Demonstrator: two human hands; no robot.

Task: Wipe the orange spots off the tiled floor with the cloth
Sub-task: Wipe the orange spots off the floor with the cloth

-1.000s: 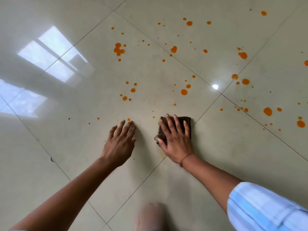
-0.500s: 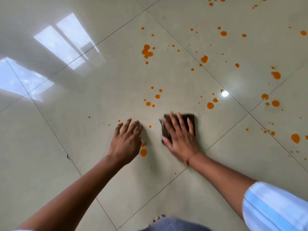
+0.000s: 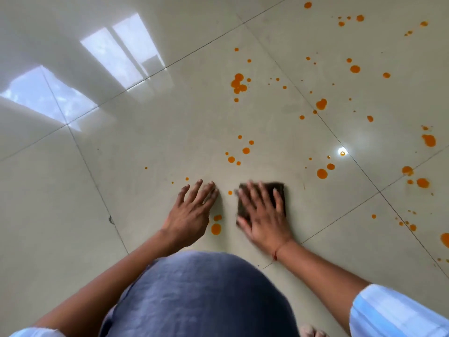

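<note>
My right hand point(image 3: 263, 214) lies flat with spread fingers on a dark brown folded cloth point(image 3: 279, 189), pressing it onto the glossy beige tiled floor point(image 3: 150, 152). My left hand point(image 3: 192, 211) rests flat on the tile just left of it, fingers straight, holding nothing. Two orange spots point(image 3: 215, 228) lie between my hands, and a small dot point(image 3: 230, 192) sits by the cloth's left edge. Several more orange spots point(image 3: 322, 173) spread ahead and to the right, with a cluster point(image 3: 238, 83) farther up.
My knee in blue-grey fabric point(image 3: 201, 295) fills the lower middle, and toes point(image 3: 312, 332) show at the bottom edge. Dark grout lines point(image 3: 345, 147) cross the floor diagonally. Window reflections point(image 3: 116, 54) glare on the tiles at upper left.
The camera has leaned forward and my knee has come into view. Both hands stay flat on the floor; the right hand with the cloth has shifted slightly and looks blurred.
</note>
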